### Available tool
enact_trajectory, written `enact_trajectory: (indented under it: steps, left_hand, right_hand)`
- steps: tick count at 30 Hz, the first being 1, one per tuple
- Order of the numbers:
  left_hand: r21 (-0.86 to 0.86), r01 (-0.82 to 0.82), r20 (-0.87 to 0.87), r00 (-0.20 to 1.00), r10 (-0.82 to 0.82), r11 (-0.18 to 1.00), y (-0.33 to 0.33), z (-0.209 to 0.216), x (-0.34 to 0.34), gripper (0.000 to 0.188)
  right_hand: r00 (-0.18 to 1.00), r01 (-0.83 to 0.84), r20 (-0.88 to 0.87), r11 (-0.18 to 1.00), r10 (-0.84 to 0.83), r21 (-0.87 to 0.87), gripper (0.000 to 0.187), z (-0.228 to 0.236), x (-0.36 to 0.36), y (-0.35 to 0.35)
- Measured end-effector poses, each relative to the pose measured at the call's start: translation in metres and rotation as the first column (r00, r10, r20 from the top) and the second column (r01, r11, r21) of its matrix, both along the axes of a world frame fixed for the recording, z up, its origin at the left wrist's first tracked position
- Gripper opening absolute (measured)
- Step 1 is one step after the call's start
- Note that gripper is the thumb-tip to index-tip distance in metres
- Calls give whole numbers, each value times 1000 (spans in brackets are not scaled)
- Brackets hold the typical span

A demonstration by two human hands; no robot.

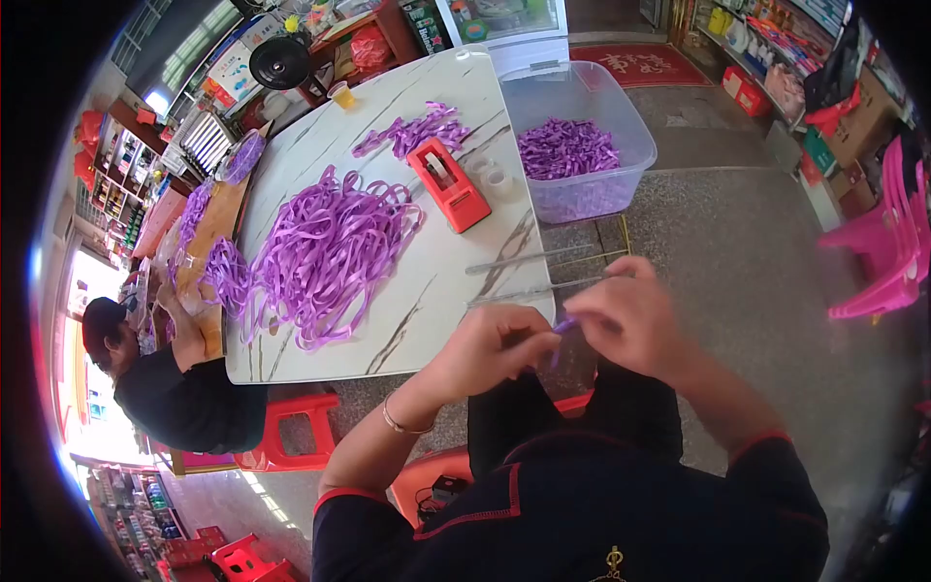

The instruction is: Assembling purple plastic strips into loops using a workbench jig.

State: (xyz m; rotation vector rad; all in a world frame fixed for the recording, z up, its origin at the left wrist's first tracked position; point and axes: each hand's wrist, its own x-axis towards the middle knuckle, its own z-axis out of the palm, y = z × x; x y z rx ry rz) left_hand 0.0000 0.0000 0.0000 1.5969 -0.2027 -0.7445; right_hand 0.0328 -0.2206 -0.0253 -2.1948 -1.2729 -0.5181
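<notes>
A short piece of purple ribbon (564, 327) stretches between my hands, just off the near right corner of the table. My left hand (502, 344) pinches one end between thumb and fingertips. My right hand (635, 315) is closed at the other end, slightly blurred. Two thin metal rods (514, 262) stick out over the table's edge close to my hands. A big tangled heap of purple ribbons (330, 252) covers the middle of the white marbled table (398, 339). Farther back lies a smaller bunch of ribbons (419, 129).
Beside the smaller bunch stands a red tape dispenser (451, 189) with tape rolls (497, 178) nearby. A clear plastic bin (606, 184) of purple pieces adjoins the table's right side. A yellow cup (341, 95) is far back. Another person (189, 388) sits at the left; pink chairs (887, 242) are at right.
</notes>
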Motion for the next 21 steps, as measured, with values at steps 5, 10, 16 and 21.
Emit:
enact_trajectory:
  steps: [5, 10, 16, 21]
  left_hand:
    - [478, -106, 863, 242, -443, 872, -2, 14, 0, 10]
    - [576, -197, 816, 95, -570, 793, -1, 24, 1, 17]
    - [558, -134, 829, 135, -543, 819, 4, 19, 2, 14]
    - [280, -30, 759, 619, -202, 960, 2, 11, 2, 9]
  right_hand:
    - [198, -161, -873, 893, 446, 420, 25, 1, 10, -6]
    - [-222, -176, -886, 877, 407, 447, 34, -2, 25, -2]
    - [-334, -205, -840, 836, 429, 509, 31, -1, 29, 6]
    - [579, -282, -713, 917, 396, 281, 24, 6, 24, 5]
